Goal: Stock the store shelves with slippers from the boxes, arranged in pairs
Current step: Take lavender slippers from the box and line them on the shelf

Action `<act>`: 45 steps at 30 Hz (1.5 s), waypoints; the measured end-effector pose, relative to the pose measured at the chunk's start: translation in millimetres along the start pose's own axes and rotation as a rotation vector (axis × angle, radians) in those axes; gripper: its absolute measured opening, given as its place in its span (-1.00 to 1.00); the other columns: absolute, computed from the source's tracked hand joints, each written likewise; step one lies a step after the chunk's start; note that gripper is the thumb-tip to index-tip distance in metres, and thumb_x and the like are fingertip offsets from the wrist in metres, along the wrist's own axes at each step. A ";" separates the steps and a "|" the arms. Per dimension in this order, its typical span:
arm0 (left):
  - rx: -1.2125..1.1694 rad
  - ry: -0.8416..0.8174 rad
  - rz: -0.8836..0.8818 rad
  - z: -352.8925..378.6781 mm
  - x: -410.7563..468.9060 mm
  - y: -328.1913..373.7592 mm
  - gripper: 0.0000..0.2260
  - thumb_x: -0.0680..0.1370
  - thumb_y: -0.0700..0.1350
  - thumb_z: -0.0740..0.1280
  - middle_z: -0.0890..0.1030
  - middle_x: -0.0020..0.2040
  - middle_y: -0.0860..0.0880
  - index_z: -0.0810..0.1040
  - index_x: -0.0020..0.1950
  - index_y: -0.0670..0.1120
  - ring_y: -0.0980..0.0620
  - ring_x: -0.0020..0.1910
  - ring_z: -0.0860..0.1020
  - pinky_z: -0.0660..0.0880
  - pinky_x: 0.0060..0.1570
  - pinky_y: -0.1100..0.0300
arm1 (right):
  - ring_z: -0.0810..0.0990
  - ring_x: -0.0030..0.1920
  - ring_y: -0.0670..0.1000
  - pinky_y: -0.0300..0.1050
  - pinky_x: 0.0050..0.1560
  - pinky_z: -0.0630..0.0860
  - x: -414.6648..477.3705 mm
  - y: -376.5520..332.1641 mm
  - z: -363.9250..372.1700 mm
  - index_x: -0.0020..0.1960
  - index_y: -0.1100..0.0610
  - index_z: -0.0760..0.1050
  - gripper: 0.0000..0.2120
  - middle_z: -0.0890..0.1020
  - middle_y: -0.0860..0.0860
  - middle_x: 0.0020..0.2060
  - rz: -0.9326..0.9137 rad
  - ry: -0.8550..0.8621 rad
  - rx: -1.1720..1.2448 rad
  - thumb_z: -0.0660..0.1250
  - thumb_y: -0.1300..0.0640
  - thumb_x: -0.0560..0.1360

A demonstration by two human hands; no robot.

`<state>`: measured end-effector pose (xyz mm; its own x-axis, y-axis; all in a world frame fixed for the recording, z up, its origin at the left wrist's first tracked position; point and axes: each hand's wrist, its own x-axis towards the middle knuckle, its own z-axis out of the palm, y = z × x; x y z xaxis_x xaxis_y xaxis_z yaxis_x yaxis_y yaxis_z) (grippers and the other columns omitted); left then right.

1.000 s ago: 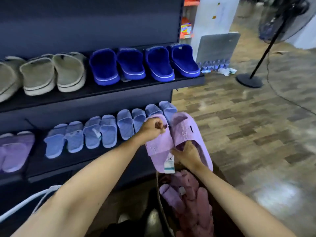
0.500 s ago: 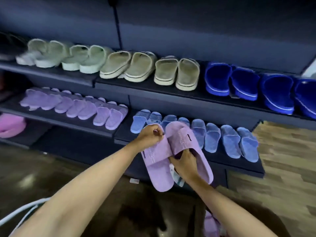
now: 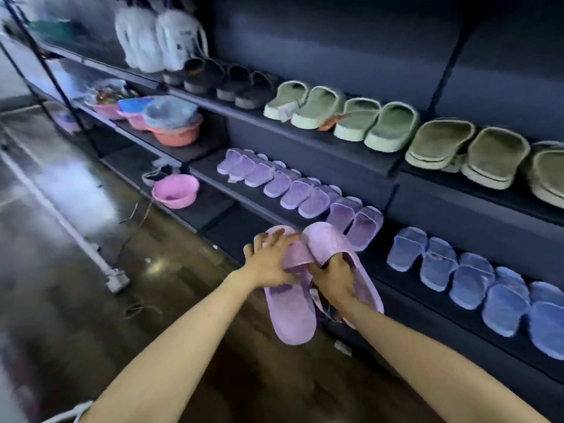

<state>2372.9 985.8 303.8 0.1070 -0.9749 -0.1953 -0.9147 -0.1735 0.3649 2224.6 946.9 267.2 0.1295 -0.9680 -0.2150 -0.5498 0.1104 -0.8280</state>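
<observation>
Fingers (image 3: 276, 239) of our left hand (image 3: 270, 264): spread and fairly straight, laid across the strap of the left lilac slipper (image 3: 293, 315); we cannot tell where the thumb sits.
Fingers (image 3: 338, 261) of our right hand (image 3: 335, 277): curled together and hooked under the strap of the right lilac slipper (image 3: 325, 242), gripping it.
The pair: side by side and touching, toes toward the shelving, heels toward us, held in the air in front of the lower shelf (image 3: 378, 261), with the right slipper's toe just before the near end of the stocked lilac row (image 3: 299, 190).
Same shelf, further right: a row of blue slippers (image 3: 470, 276), set in pairs.
Upper shelf (image 3: 351, 154): pale green slippers (image 3: 338, 114), then olive slippers (image 3: 467, 151) to their right, dark slippers (image 3: 232, 83) to their left, and white fluffy slippers (image 3: 158, 41) standing on end at the far left.
Left bay: stacked plastic basins (image 3: 174, 132) on one level, a single pink basin (image 3: 175, 192) below.
Floor (image 3: 76, 270): glossy, showing glare.
</observation>
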 end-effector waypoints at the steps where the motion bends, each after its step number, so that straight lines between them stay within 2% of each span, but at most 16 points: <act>1: 0.012 0.035 -0.068 -3.8 -2.3 -18.9 -0.24 0.38 0.12 0.38 0.03 0.51 0.05 0.04 0.47 0.20 -0.19 0.42 0.04 0.09 0.35 -0.13 | 0.52 -0.14 0.08 -0.16 -0.23 0.43 5.3 -11.1 15.9 0.00 0.24 0.49 -0.67 0.55 0.09 -0.17 -0.005 0.009 -0.009 0.37 -0.01 0.42; 3: 0.023 0.170 -0.211 -10.8 -6.8 -48.1 -0.29 0.44 0.03 0.33 0.07 0.49 -0.01 0.04 0.50 0.09 -0.18 0.39 0.09 0.14 0.35 -0.13 | 0.53 -0.27 0.10 -0.19 -0.39 0.33 17.7 -35.4 43.3 -0.20 0.28 0.50 -0.74 0.56 0.14 -0.31 -0.013 0.027 -0.017 0.39 0.06 0.40; 5: 0.026 0.358 -0.296 -13.1 -7.3 -71.0 -0.44 0.49 0.00 0.29 0.24 0.37 -0.07 0.18 0.45 -0.01 -0.16 0.32 0.22 0.26 0.29 -0.04 | 0.57 -0.26 0.13 -0.15 -0.34 0.38 32.7 -56.2 68.3 -0.16 0.32 0.53 -0.71 0.62 0.20 -0.27 -0.004 0.014 0.015 0.40 0.06 0.37; 7: -0.126 0.487 -0.275 -14.7 -0.7 -90.6 -0.63 0.52 -0.04 0.27 0.40 0.20 -0.09 0.37 0.29 -0.10 -0.11 0.18 0.39 0.39 0.09 0.09 | 0.60 -0.16 0.18 -0.11 -0.25 0.42 48.3 -74.5 92.0 -0.03 0.30 0.52 -0.65 0.63 0.21 -0.17 -0.004 -0.005 0.007 0.39 0.03 0.36; 10: -0.233 0.559 -0.294 -26.2 17.5 -116.4 -0.81 0.55 -0.08 0.23 0.50 0.02 -0.08 0.48 0.09 -0.15 -0.03 -0.08 0.49 0.38 -0.21 0.19 | 0.60 -0.05 0.21 -0.05 -0.11 0.51 77.8 -94.7 126.4 0.09 0.28 0.47 -0.54 0.63 0.22 -0.06 -0.016 -0.026 -0.043 0.39 -0.01 0.33; 14: -0.221 0.450 -0.320 -42.4 68.6 -155.5 -0.76 0.59 -0.11 0.16 0.60 -0.10 -0.17 0.55 -0.05 -0.24 -0.01 -0.26 0.45 0.30 -0.28 0.22 | 0.60 -0.06 0.20 -0.09 -0.14 0.50 130.8 -121.2 169.3 0.12 0.26 0.46 -0.52 0.62 0.21 -0.04 -0.029 -0.047 -0.092 0.38 -0.04 0.34; 17: -0.392 0.323 -0.378 -61.4 111.6 -176.3 -0.66 0.64 -0.09 0.06 0.63 -0.01 -0.19 0.56 0.08 -0.24 -0.13 -0.09 0.55 0.32 -0.21 0.25 | 0.60 -0.02 0.22 -0.02 -0.06 0.55 173.8 -146.4 199.4 0.14 0.28 0.46 -0.49 0.62 0.23 0.02 -0.034 -0.034 -0.086 0.40 -0.06 0.35; 22: -0.783 0.240 -0.401 -91.8 181.9 -210.1 -0.65 0.66 -0.11 0.00 0.55 0.12 -0.08 0.53 0.18 -0.21 0.07 0.05 0.45 0.25 -0.05 0.43 | 0.59 0.06 0.21 -0.10 -0.08 0.51 233.4 -187.4 244.7 0.22 0.31 0.41 -0.37 0.60 0.23 0.09 -0.037 -0.066 -0.077 0.44 -0.11 0.36; 26: -0.676 0.205 -0.384 -101.9 219.7 -251.3 -0.63 0.65 0.00 0.01 0.51 0.27 -0.12 0.50 0.22 -0.16 0.00 0.19 0.45 0.29 0.31 0.17 | 0.57 0.11 0.19 -0.01 0.09 0.54 266.6 -210.9 277.6 0.29 0.26 0.38 -0.28 0.58 0.21 0.12 -0.015 -0.100 -0.099 0.40 -0.21 0.34; 29: -0.540 0.300 -0.339 -104.5 239.1 -286.7 -0.45 0.50 0.29 -0.08 0.57 0.19 -0.02 0.53 0.11 0.00 0.01 0.19 0.47 0.33 0.30 -0.02 | 0.59 0.06 0.17 -0.01 0.04 0.57 287.5 -222.4 299.3 0.26 0.22 0.40 -0.27 0.60 0.17 0.08 0.067 -0.148 -0.012 0.40 -0.23 0.28; 33: -0.383 0.259 -0.198 -111.8 271.1 -321.4 -0.36 0.39 0.39 -0.11 0.59 0.13 0.00 0.51 0.07 0.00 -0.02 0.15 0.50 0.36 0.23 -0.03 | 0.60 -0.04 0.07 -0.23 -0.25 0.44 302.6 -228.6 300.3 0.16 0.23 0.44 -0.55 0.62 0.09 -0.01 0.127 -0.093 0.166 0.43 0.05 0.36; 36: -0.263 0.137 0.037 -115.7 294.1 -312.7 -0.27 0.37 0.38 -0.13 0.53 0.26 -0.04 0.44 0.26 -0.05 -0.07 0.25 0.45 0.33 0.29 -0.01 | 0.53 -0.37 0.03 -0.24 -0.45 0.37 291.6 -224.6 285.0 -0.15 0.24 0.48 -0.88 0.59 0.08 -0.36 0.194 0.098 0.411 0.36 0.20 0.40; 37: -0.207 0.116 0.117 -113.7 300.3 -304.6 -0.24 0.36 0.37 -0.14 0.51 0.28 -0.05 0.42 0.30 -0.08 -0.06 0.28 0.44 0.30 0.30 0.02 | 0.47 -0.44 0.02 -0.25 -0.48 0.34 287.6 -220.0 278.5 -0.24 0.23 0.45 -0.91 0.53 0.06 -0.46 0.228 0.173 0.477 0.34 0.25 0.41; 39: -0.139 0.068 0.274 -106.3 305.9 -280.8 -0.22 0.37 0.35 -0.16 0.51 0.27 -0.07 0.41 0.30 -0.13 -0.06 0.27 0.45 0.25 0.25 0.04 | 0.40 -0.49 -0.01 -0.25 -0.48 0.30 276.4 -206.2 260.3 -0.39 0.17 0.38 -0.79 0.45 0.05 -0.53 0.309 0.325 0.566 0.28 0.31 0.40; 42: -0.096 -0.073 0.441 -79.0 293.6 -231.4 -0.24 0.38 0.33 -0.14 0.54 0.23 -0.11 0.44 0.26 -0.18 -0.10 0.19 0.51 0.29 0.19 0.02 | 0.39 -0.50 -0.01 -0.21 -0.43 0.33 241.9 -176.2 224.1 -0.44 0.15 0.33 -0.74 0.38 0.12 -0.51 0.447 0.504 0.682 0.20 0.37 0.39; 45: -0.123 -0.137 0.584 -38.1 264.1 -178.9 -0.28 0.39 0.29 -0.05 0.58 0.16 -0.18 0.48 0.21 -0.24 -0.17 0.10 0.57 0.38 0.12 -0.03 | 0.46 -0.57 -0.11 -0.30 -0.46 0.40 198.3 -126.9 183.9 -0.45 0.18 0.38 -0.69 0.46 -0.01 -0.64 0.568 0.649 0.759 0.18 0.40 0.44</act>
<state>2579.6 754.1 221.6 -0.4570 -0.8884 -0.0436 -0.7545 0.3613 0.5479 2471.7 782.4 234.3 -0.5487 -0.6449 -0.5321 0.2744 0.4622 -0.8432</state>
